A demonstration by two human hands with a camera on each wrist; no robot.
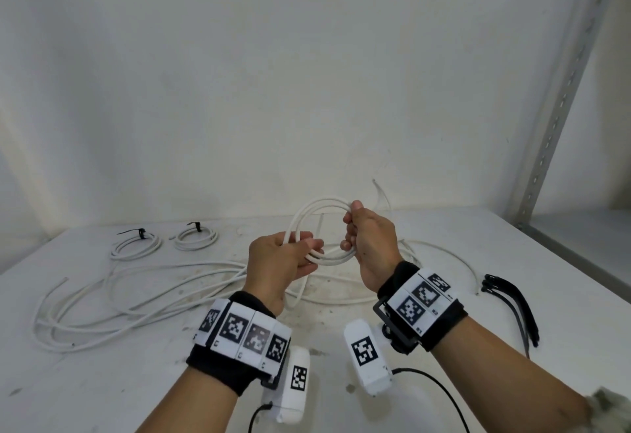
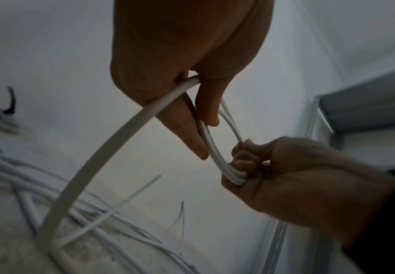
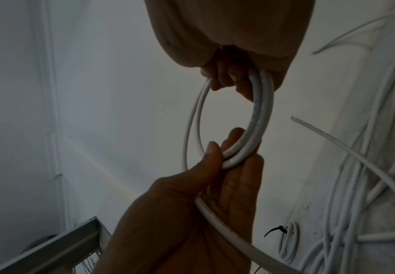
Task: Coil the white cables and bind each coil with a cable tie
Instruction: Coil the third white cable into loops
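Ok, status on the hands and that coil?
Both hands grip the coil midair: left hand, right hand. Tail trails to table. No tie on yet; spare ties lie right.

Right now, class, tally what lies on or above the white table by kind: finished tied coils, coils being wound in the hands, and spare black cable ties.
Finished white cable coils bound with black ties: 2
White cable coil being wound, held by left hand and right hand: 1
Spare black cable ties: 2, as far as shows
Total: 5

we are seeing a stained white table (image 1: 444, 261) lying under everything | a white wall (image 1: 239, 74) standing behind | a perforated metal upright (image 1: 560, 91) rising at right
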